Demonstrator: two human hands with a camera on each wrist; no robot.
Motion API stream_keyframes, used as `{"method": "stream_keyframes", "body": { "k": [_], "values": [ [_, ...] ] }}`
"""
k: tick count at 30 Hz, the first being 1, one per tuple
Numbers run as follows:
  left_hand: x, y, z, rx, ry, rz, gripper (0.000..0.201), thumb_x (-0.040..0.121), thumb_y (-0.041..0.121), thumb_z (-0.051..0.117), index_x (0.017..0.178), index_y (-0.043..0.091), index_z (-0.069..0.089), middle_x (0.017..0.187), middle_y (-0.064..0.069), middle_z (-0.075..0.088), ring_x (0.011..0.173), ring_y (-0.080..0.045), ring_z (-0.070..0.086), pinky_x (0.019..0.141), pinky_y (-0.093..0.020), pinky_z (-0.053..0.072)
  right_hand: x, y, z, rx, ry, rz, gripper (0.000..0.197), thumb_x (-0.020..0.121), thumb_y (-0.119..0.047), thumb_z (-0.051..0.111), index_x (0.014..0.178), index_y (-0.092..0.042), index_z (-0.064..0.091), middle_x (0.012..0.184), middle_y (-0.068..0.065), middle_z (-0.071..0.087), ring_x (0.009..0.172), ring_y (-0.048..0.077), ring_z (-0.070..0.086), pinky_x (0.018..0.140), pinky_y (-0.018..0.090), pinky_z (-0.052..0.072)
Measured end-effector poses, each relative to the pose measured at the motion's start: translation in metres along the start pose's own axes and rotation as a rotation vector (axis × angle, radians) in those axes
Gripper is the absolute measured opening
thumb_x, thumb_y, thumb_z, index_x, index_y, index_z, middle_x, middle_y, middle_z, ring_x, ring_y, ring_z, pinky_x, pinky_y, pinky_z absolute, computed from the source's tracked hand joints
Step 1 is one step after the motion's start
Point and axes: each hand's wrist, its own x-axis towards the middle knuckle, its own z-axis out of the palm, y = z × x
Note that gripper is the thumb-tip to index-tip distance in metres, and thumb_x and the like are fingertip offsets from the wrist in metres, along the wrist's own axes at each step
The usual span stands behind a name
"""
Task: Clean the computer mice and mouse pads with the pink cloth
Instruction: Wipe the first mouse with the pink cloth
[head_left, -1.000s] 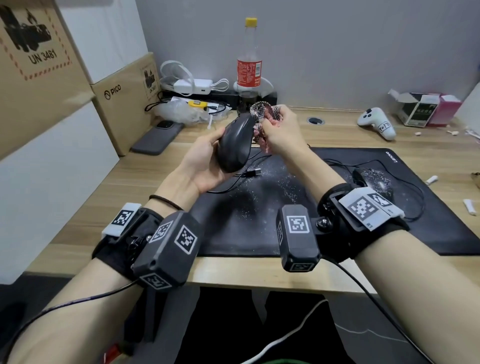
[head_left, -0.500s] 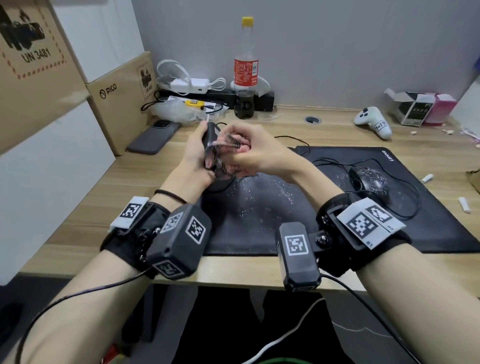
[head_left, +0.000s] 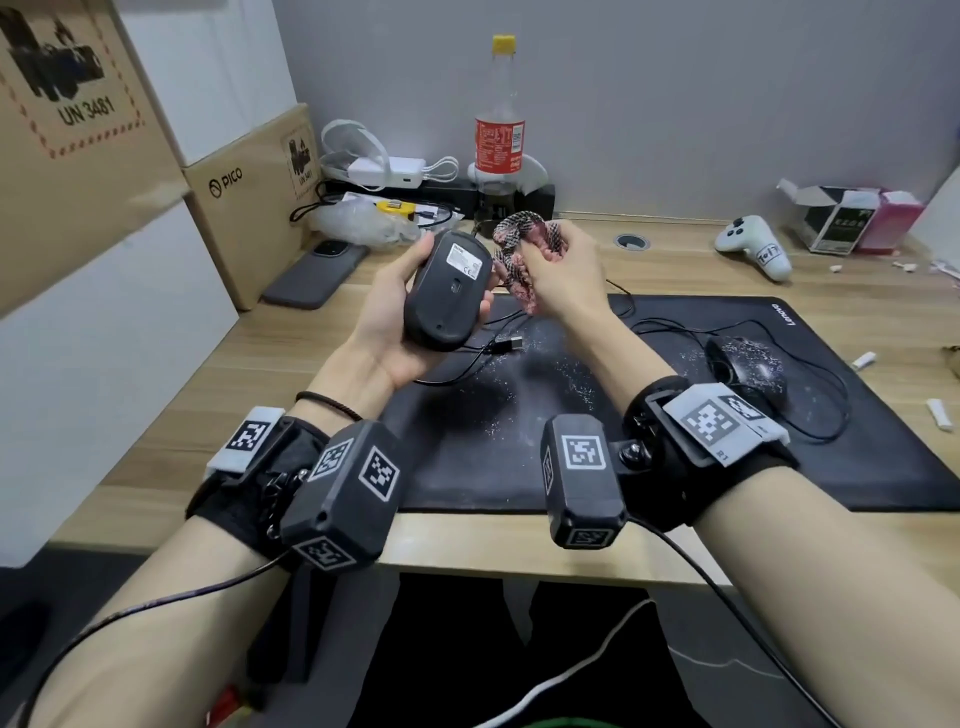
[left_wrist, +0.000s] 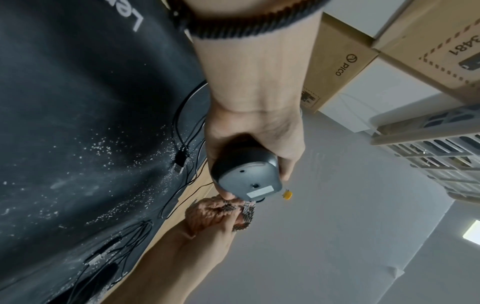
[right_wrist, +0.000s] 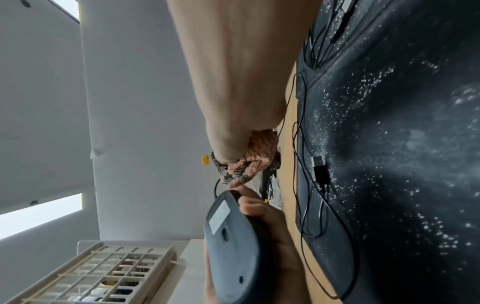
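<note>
I have the left hand (head_left: 395, 317) wrapped around the black mouse (head_left: 448, 291), underside up, at centre frame above the desk (head_left: 171, 395), and the right hand (head_left: 561, 270) bunched on the pink cloth (head_left: 519, 254) just beside it. Its cable (head_left: 467, 358) trails onto the speckled mouse pad (head_left: 519, 415), so turning the mouse could snag it. A loose grip could drop the mouse into the grit.

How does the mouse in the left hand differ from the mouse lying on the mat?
The held mouse is gripped in the left hand above the desk, underside with label facing up; the second mouse rests top up on the black mat. The held mouse shows no specks; the second mouse is dusted with white specks. Both are black.
</note>
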Motion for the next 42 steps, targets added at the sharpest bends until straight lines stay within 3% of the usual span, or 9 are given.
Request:
{"method": "stream_keyframes", "body": {
  "k": [4, 7, 13, 21, 25, 28, 31, 38, 42],
  "values": [
    [-0.001, 0.002, 0.000, -0.108, -0.072, -0.016, 0.048, 0.096, 0.045, 0.043, 0.116, 0.004, 0.058, 0.113, -0.017, 0.059, 0.078, -0.022, 0.061, 0.070, -0.027, 0.056, -0.002, 0.007, -0.002, 0.041, -0.080, 0.072, 0.015, 0.088, -0.023, 0.063, 0.078, -0.033, 0.065, 0.088, -0.001, 0.073, 0.081, 0.022, 0.072, 0.072, 0.045, 0.060],
    [0.001, 0.002, -0.001, -0.139, -0.081, -0.035, 0.050, 0.097, 0.047, 0.042, 0.125, 0.007, 0.053, 0.126, -0.015, 0.050, 0.076, -0.023, 0.060, 0.066, -0.028, 0.057, -0.005, 0.006, -0.002, -0.058, -0.225, 0.061, 0.016, 0.085, -0.014, 0.062, 0.085, -0.028, 0.069, 0.087, -0.004, 0.072, 0.083, 0.014, 0.069, 0.079, 0.037, 0.059],
    [0.002, 0.002, -0.001, -0.068, 0.035, 0.024, 0.043, 0.096, 0.045, 0.044, 0.106, 0.007, 0.062, 0.097, -0.012, 0.064, 0.077, -0.023, 0.063, 0.064, -0.027, 0.056, -0.003, -0.006, -0.008, 0.126, -0.135, 0.085, 0.008, 0.094, -0.019, 0.058, 0.087, -0.023, 0.061, 0.093, 0.006, 0.072, 0.081, 0.023, 0.072, 0.077, 0.045, 0.059],
    [0.009, -0.002, 0.004, -0.034, 0.142, 0.030, 0.060, 0.099, 0.052, 0.024, 0.092, 0.006, 0.063, 0.072, -0.014, 0.070, 0.055, -0.025, 0.067, 0.051, -0.032, 0.057, -0.022, -0.028, -0.001, -0.088, -0.581, -0.244, 0.008, 0.087, -0.002, 0.064, 0.094, -0.002, 0.064, 0.064, -0.014, 0.059, 0.057, -0.004, 0.060, 0.055, 0.014, 0.048],
    [0.007, 0.000, 0.004, 0.008, 0.106, 0.067, 0.041, 0.099, 0.046, 0.037, 0.103, 0.014, 0.061, 0.090, -0.007, 0.065, 0.076, -0.021, 0.063, 0.065, -0.028, 0.056, -0.007, -0.008, 0.005, -0.041, -0.228, -0.095, 0.023, 0.088, -0.004, 0.058, 0.080, -0.025, 0.056, 0.077, -0.002, 0.064, 0.068, 0.019, 0.070, 0.054, 0.032, 0.053],
    [0.007, 0.002, 0.008, 0.206, 0.138, 0.193, 0.032, 0.089, 0.042, 0.057, 0.099, 0.011, 0.063, 0.086, -0.005, 0.067, 0.072, -0.016, 0.062, 0.058, -0.027, 0.054, -0.003, 0.002, 0.001, 0.029, -0.236, 0.112, 0.015, 0.094, -0.016, 0.054, 0.082, -0.025, 0.058, 0.078, -0.002, 0.065, 0.068, 0.022, 0.065, 0.045, 0.021, 0.041],
    [0.013, 0.001, 0.004, 0.622, 0.226, 0.418, 0.073, 0.065, 0.030, 0.084, 0.126, 0.013, 0.048, 0.110, -0.007, 0.065, 0.086, -0.012, 0.067, 0.064, -0.026, 0.055, -0.006, -0.002, -0.002, 0.280, -0.303, 0.340, 0.019, 0.098, -0.017, 0.050, 0.082, -0.014, 0.058, 0.063, 0.004, 0.065, 0.042, 0.011, 0.058, 0.035, 0.014, 0.035],
    [0.015, 0.001, 0.000, 1.185, 0.114, 0.694, 0.100, 0.052, 0.024, 0.087, 0.140, 0.028, 0.040, 0.114, -0.004, 0.065, 0.112, -0.005, 0.059, 0.097, -0.017, 0.045, -0.002, -0.011, -0.008, 0.503, -0.332, 0.513, 0.025, 0.089, -0.010, 0.031, 0.081, -0.010, 0.055, 0.073, 0.009, 0.058, 0.055, 0.016, 0.059, 0.045, 0.022, 0.050],
    [0.018, 0.008, -0.002, 1.273, 0.175, 0.686, 0.101, 0.052, 0.023, 0.088, 0.141, 0.027, 0.041, 0.113, -0.001, 0.064, 0.111, -0.004, 0.059, 0.100, -0.014, 0.042, -0.001, -0.009, -0.015, 0.731, -0.350, 0.487, 0.044, 0.076, -0.009, 0.032, 0.110, 0.005, 0.055, 0.109, 0.020, 0.061, 0.097, 0.032, 0.057, 0.091, 0.045, 0.051]
  ]
}}
